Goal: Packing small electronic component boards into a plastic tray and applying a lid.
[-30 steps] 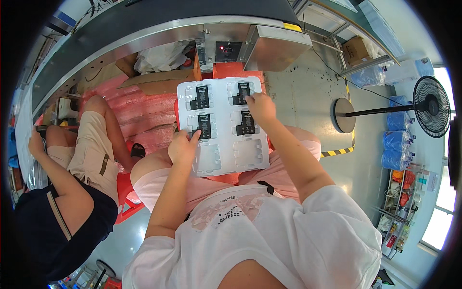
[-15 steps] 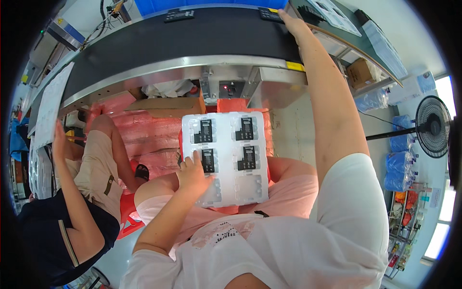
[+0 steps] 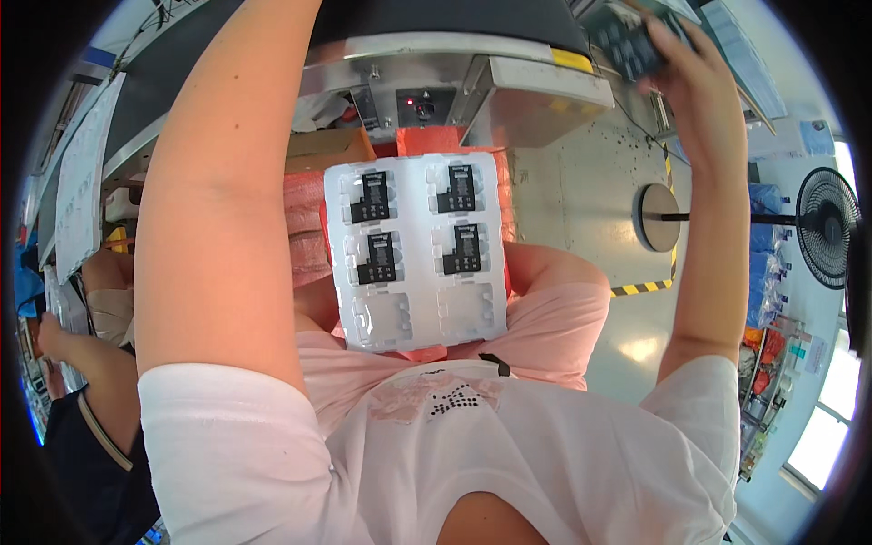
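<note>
Dark parts (image 3: 636, 41), apparently gripped in the raised right hand (image 3: 677, 77) at one o'clock, are held clear of the white tray (image 3: 418, 322) left flat on the lap; the left hand is out of view.

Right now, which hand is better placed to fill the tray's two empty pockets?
Probably right: the right hand seems to grip a dark part; the left hand is out of view, beyond the white tray.
</note>
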### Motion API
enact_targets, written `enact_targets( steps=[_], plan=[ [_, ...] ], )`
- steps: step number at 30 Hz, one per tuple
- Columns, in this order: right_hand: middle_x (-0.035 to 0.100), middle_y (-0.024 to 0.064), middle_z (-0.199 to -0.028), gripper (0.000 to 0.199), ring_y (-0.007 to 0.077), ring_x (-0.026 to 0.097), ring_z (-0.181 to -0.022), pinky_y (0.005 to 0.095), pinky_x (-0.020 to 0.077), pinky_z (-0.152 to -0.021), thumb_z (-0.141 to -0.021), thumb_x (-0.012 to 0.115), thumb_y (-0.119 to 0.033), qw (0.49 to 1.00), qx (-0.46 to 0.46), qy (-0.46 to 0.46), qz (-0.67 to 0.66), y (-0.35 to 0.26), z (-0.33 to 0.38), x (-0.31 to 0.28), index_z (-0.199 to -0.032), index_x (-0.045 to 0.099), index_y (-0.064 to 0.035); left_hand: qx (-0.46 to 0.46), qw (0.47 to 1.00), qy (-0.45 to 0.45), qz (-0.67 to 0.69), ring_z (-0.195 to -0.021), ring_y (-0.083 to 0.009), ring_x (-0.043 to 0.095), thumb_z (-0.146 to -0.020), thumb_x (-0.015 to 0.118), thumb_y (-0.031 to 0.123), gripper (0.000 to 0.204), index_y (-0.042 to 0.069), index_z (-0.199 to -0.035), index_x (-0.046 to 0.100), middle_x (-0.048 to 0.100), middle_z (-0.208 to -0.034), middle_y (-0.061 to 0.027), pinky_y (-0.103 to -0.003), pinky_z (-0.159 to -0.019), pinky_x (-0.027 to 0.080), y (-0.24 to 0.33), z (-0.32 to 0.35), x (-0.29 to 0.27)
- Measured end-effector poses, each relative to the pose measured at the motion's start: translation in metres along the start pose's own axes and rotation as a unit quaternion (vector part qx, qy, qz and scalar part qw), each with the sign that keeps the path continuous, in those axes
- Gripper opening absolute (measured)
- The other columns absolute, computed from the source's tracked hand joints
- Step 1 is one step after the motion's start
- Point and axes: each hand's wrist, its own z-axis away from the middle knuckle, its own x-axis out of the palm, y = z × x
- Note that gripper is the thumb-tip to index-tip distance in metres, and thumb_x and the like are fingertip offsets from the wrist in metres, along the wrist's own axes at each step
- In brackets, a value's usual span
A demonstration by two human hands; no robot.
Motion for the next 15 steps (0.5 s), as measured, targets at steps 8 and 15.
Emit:
enact_targets(
  steps=[8,15],
  plan=[
    [0.059,0.0062,-0.094,0.031,0.0124,0.056,-0.075,0.0258,0.0470,-0.068,-0.087,0.054,-0.010,0.910,0.336,-0.211,0.118,0.073,0.181,0.027,-0.116,0.050,-0.0020,-0.037,0.988,0.127,0.081,-0.095,-0.0371,0.055,-0.076,0.064,0.022,0.025,0.001,-0.088,0.060,0.059,-0.100,-0.0186,-0.042,-0.080,0.045,0.067,0.049,-0.040],
    [0.061,0.0115,-0.092,0.029,0.0210,0.059,-0.078,0.0311,0.0478,-0.069,-0.084,0.055,-0.008,0.868,0.276,-0.400,0.104,0.171,0.266,0.080,-0.112,0.053,-0.0028,-0.121,0.902,0.039,0.412,-0.063,-0.0131,0.057,-0.085,0.058,0.025,0.024,0.006,-0.099,0.056,0.059,-0.087,-0.0033,-0.028,-0.059,0.046,0.114,0.234,-0.054]
  ],
)
